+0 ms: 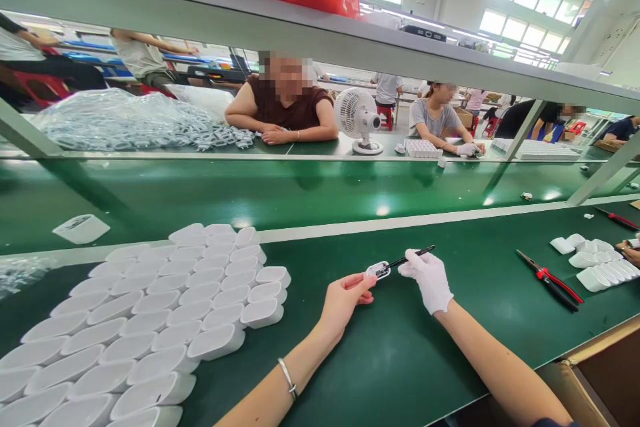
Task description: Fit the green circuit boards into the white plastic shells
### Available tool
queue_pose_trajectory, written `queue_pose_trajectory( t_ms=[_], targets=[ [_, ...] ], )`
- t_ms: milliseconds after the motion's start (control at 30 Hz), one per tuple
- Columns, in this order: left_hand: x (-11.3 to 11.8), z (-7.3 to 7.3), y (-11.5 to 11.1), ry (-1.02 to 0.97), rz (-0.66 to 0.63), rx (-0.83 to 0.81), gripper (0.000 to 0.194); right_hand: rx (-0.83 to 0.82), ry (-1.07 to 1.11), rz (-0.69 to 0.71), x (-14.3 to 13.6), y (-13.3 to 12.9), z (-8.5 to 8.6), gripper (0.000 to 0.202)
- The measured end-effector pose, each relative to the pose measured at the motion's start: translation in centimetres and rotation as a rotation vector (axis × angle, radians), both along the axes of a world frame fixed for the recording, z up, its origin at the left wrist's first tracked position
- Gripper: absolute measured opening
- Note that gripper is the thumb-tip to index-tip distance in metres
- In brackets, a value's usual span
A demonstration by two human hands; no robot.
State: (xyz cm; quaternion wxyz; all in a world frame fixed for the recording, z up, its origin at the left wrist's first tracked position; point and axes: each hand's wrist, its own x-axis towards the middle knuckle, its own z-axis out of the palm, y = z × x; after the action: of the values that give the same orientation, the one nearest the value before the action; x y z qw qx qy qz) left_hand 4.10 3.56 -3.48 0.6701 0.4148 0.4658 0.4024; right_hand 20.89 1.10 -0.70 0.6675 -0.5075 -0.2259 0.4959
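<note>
My bare left hand (343,303) pinches a small white plastic housing (371,269) between thumb and fingers. Inside the housing are dark parts too small to make out. In a white glove, my right hand (429,282) grips a slim black stick-like tool (424,251), possibly tweezers. The tool slants down to the left, and its tip reaches the housing. Left of my hands, many white open cups (195,313) stand packed in rows on the green table (320,380).
Red-and-black long-nose pliers (550,280) lie to the right, near more white pieces (595,260) and another person's hand. Beyond a white divider runs a green conveyor belt (310,190) carrying a white piece (81,229). Across it are co-workers, a fan (357,117) and bagged parts. A shelf (300,33) crosses overhead.
</note>
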Motion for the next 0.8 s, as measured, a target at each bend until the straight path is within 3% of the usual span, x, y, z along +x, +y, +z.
queue_pose_trajectory(
  t_ms=[167,400,800],
  targets=[
    [0.1,0.4,-0.2,0.007,0.009,0.007,0.043,0.002,-0.004,-0.001,0.1,0.0,0.2,0.034],
    [0.4,0.8,-0.6,0.009,0.025,0.020,0.041,-0.041,-0.009,-0.034,-1.1,0.2,-0.7,0.036],
    [0.3,0.7,-0.5,0.023,0.009,0.037,0.038,-0.041,-0.013,-0.064,-1.3,-0.3,-0.2,0.037]
  ],
)
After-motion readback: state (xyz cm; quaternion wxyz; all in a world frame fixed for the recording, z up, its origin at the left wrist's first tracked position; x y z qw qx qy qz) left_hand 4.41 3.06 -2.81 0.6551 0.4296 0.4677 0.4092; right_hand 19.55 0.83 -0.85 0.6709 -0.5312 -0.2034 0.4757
